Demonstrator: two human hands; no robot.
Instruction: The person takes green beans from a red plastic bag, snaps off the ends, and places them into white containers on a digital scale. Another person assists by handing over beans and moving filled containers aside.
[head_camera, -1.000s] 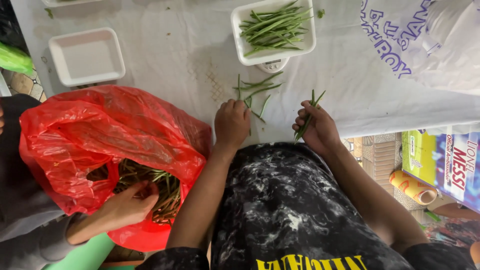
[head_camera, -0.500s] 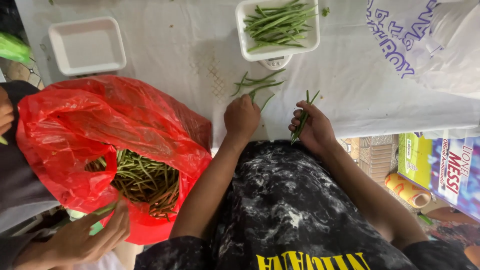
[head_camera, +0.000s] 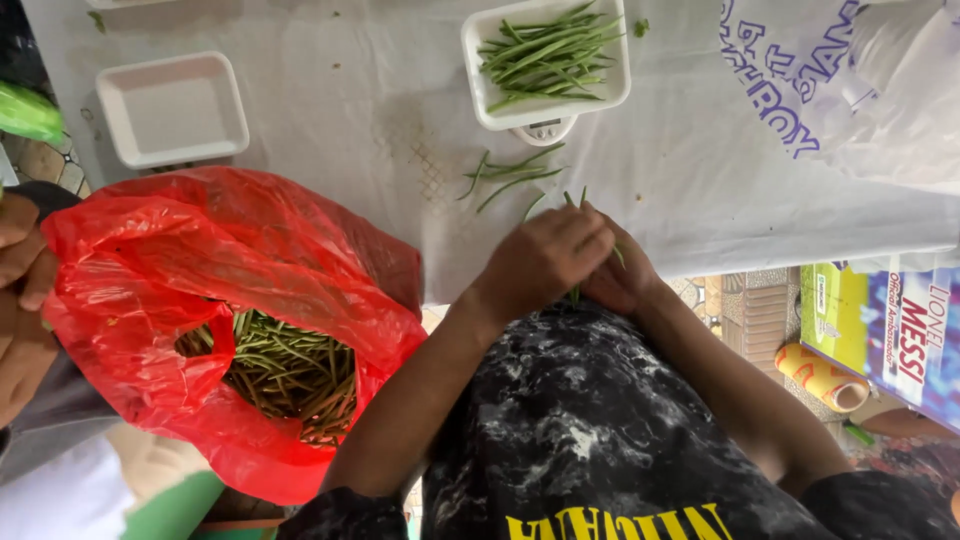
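The fingers (head_camera: 585, 240) of the left hand (head_camera: 545, 262) are curled closed over a small bunch of green beans (head_camera: 577, 200), whose tips poke out just above the knuckles, while a stem end shows below the palm. The right hand (head_camera: 625, 283) lies beneath and behind the left, pressed against it; its fingers are mostly hidden, so I cannot tell how far they are bent, though they seem to meet the same bunch. Both hands hover at the near edge of the bench (head_camera: 350, 120), which is covered with a white cloth. The beans are thin, long and fresh green. Just beyond the hands a few loose beans (head_camera: 512, 175) lie scattered on the cloth. Farther off, a white foam tray (head_camera: 480, 60) holds a neat pile of beans, laid mostly lengthwise, and sits on a small scale (head_camera: 545, 130) of which only the front shows. Well to the left a second white tray (head_camera: 115, 120) rests on the cloth. Below the bench edge, on the left, a red plastic bag (head_camera: 200, 270) stands open with a heap of beans inside (head_camera: 290, 375). Another person's hand (head_camera: 22, 300) is at the bag's left rim. On the right are a yellow box (head_camera: 835, 300) and a printed white sack (head_camera: 850, 90).
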